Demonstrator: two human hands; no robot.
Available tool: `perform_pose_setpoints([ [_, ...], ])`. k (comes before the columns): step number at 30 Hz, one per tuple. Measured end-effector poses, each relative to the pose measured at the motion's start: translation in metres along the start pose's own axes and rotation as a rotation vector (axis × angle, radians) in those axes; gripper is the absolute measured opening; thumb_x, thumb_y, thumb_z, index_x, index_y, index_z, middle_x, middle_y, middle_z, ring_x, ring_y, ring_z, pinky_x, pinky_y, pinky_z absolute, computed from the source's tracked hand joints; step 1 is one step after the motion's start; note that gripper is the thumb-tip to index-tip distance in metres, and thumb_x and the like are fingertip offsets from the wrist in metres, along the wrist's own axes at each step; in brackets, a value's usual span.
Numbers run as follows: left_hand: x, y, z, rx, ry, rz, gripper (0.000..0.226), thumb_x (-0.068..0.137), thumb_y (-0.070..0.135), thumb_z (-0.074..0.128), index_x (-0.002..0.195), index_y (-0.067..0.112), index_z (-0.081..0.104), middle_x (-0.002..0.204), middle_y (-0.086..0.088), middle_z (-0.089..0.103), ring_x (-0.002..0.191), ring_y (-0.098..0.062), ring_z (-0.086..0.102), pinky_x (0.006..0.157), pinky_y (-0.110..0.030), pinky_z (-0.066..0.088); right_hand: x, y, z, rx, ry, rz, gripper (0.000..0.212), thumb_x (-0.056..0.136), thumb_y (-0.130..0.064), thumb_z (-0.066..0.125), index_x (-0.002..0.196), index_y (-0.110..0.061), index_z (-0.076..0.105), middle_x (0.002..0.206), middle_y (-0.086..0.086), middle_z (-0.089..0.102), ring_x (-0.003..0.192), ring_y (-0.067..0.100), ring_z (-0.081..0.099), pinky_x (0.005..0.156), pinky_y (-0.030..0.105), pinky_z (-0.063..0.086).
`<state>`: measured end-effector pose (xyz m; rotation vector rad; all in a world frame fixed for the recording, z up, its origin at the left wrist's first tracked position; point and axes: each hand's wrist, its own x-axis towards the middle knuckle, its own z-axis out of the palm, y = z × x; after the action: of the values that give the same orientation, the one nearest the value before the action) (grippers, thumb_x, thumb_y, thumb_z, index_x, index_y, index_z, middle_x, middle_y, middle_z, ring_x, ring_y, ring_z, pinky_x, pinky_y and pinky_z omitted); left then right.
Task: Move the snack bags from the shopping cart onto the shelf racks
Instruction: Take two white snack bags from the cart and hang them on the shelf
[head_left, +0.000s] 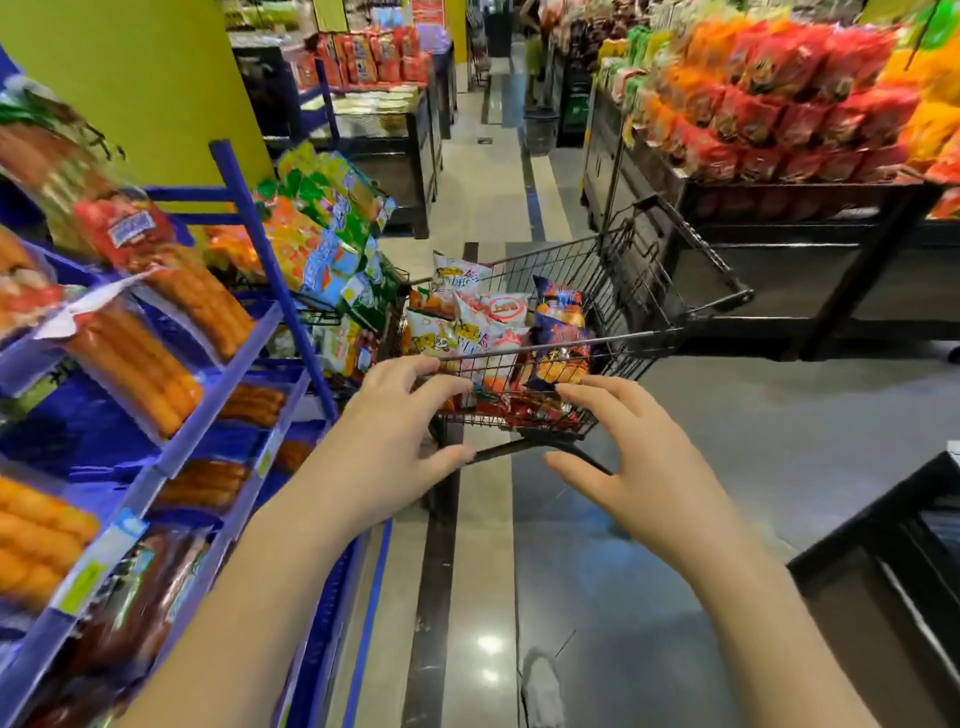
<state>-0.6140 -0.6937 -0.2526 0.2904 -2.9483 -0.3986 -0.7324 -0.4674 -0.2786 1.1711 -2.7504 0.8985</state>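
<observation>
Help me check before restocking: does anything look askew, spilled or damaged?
No spill shows on the floor. The sausage packs on the blue rack lie crooked, overlapping and jutting past the shelf lip; the snack bags in the cart are jumbled.

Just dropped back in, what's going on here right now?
A person stands in a store aisle, reaching both hands toward the near end of the shopping cart. The left hand and right hand are open and hold nothing. The snack bags lie piled in the cart, none picked up yet. The blue shelf rack stands to the left with packaged goods on it.
</observation>
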Motion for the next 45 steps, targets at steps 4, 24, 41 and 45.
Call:
perform_pose_setpoints([
  [4,0.074,-0.006,0.016,0.127,-0.035,0.000,0.066,0.093,0.052,0.067,0.152,0.034,0.042,0.159,-0.001,0.032,0.152,-0.022,0.019,0.121,-0.042,0.026,0.070,0.044,0.010,-0.010,-0.013,-0.043,0.065,0.089,-0.048,0.072,0.148,-0.031,0.050,0.151,-0.006,0.045,0.138,0.017,0.046,0.112,0.043,0.044],
  [24,0.303,-0.102,0.069,0.057,-0.192,-0.122,0.067,0.094,0.053,0.065,0.153,0.034,0.040,0.159,0.002,0.030,0.151,-0.019,0.017,0.120,-0.043,0.029,0.309,0.147,0.067,-0.020,-0.224,-0.062,0.066,0.090,-0.053,0.069,0.149,-0.035,0.046,0.151,-0.006,0.042,0.138,0.017,0.045,0.112,0.042,0.042],
  [41,0.467,-0.286,0.154,-0.058,-0.504,-0.098,0.071,0.095,0.049,0.066,0.156,0.028,0.036,0.161,-0.005,0.028,0.151,-0.029,0.020,0.121,-0.044,0.029,0.505,0.172,0.196,-0.058,-0.440,0.087,0.067,0.091,-0.046,0.073,0.151,-0.031,0.047,0.154,-0.001,0.043,0.138,0.023,0.047,0.107,0.045,0.046],
  [45,0.481,-0.305,0.183,-0.136,-0.557,-0.170,0.086,0.091,0.054,0.069,0.160,0.026,0.027,0.159,-0.003,0.031,0.150,-0.026,0.025,0.120,-0.043,0.033,0.522,0.184,0.214,-0.022,-0.490,0.119,0.067,0.089,-0.045,0.074,0.150,-0.031,0.048,0.151,-0.001,0.045,0.136,0.021,0.048,0.107,0.039,0.044],
])
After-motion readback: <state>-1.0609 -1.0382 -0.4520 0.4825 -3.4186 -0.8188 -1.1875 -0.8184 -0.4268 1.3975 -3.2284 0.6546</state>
